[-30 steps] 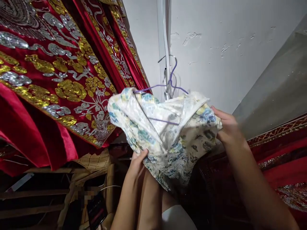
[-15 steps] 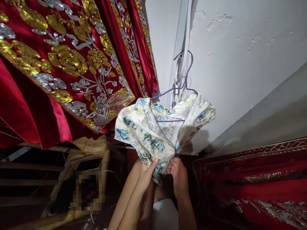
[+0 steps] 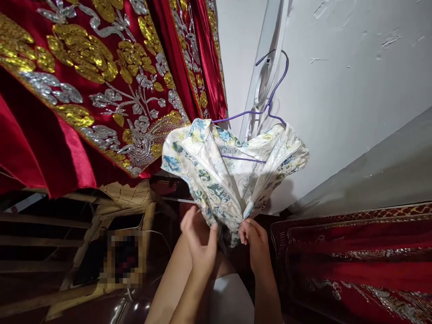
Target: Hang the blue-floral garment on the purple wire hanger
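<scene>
A floral blouse [image 3: 216, 189], cream with blue and yellow flowers, hangs on a purple hanger [image 3: 241, 114]. Its front is parted in a V down to its lower middle. At the bottom of that V, my right hand [image 3: 254, 231] pinches the blouse's front edge; a small shiny spot shows at the fingertips, too small to name. My left hand [image 3: 199, 234] is open beside the lower left of the blouse, thumb and fingers spread apart. Whether its fingertips touch the cloth I cannot tell. The blouse's hem is partly hidden between the hands.
Red cloth with gold and silver embroidery [image 3: 135, 90] hangs at the upper left. Behind the hanger are a pale strap [image 3: 270, 67] and a white wall [image 3: 330, 103]. A bamboo chair [image 3: 148, 225] stands at lower left, and red embroidered fabric [image 3: 364, 265] lies at lower right.
My left hand has let go of the blouse and opened to the left. My right hand has risen slightly and now pinches the front edge. The view has shifted a little.
</scene>
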### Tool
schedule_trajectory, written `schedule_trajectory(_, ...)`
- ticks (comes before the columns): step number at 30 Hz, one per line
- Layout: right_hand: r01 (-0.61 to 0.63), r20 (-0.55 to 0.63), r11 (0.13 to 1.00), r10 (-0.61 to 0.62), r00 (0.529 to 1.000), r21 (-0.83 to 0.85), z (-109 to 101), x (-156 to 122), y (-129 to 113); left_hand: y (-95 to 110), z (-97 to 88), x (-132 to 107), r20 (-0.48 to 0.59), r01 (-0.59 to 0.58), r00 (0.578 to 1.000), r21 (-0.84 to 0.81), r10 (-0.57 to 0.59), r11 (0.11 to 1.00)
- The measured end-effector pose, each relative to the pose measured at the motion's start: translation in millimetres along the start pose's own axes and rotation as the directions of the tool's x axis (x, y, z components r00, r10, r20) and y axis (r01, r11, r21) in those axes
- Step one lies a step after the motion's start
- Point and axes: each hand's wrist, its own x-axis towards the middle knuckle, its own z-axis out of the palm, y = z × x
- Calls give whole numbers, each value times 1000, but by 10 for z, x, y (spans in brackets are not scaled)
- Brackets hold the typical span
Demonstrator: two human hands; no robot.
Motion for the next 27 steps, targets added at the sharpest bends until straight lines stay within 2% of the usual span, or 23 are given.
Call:
schedule_trajectory(1,6,33,1000,-5,999,-30,-2,-6,-26,11,25,-3,128,-12,992,16,10,1000)
schedule_trajectory(2,14,58,998,-11,998,-55,-4,-13,-53,27,53,4,281,6,960,11,-8,1000)
schedule_trajectory(3,21,77,997,-15,997,-74,-8,-25,-77,48,84,20,417,30,909,-1,-27,1000)
schedule_trajectory(4,23,93,996,-14,996,-88,-14,-40,-97,70,118,40,522,40,853,-5,-32,999)
schedule_trajectory(6,14,114,993,-1,993,-113,-36,-82,-123,108,184,82,637,-19,771,9,9,1000)
schedule_trajectory(8,-4,121,989,22,992,-146,-70,-120,-139,125,231,103,686,-126,724,30,72,992)
schedule_trajectory(11,-28,82,986,42,996,-164,-125,-88,-219,103,262,90,707,-218,699,65,109,974)
schedule_trajectory(13,-26,27,989,30,999,-148,-149,38,-379,75,274,74,731,-266,675,115,100,957)
schedule_trajectory(15,5,-20,993,-7,1000,-114,-152,249,-661,65,298,67,769,-342,634,183,83,922)
schedule_trajectory(17,67,-44,996,-69,997,-59,-122,501,-1040,94,341,68,812,-430,582,267,39,862)
schedule_trajectory(20,170,-24,985,-170,985,17,-17,809,-1604,203,423,89,879,-569,469,375,-86,731)
schedule_trajectory(23,262,-17,963,-261,965,67,92,915,-1881,336,477,178,902,-649,385,416,-197,637)
schedule_trajectory(25,276,-2,959,-277,961,58,122,888,-1867,438,484,314,915,-631,365,379,-172,677)
schedule_trajectory(26,280,9,959,-280,960,35,121,858,-1825,505,482,410,918,-595,380,337,-114,730)
schedule_trajectory(27,290,22,957,-290,957,3,112,822,-1779,589,479,523,906,-549,422,278,-26,788)
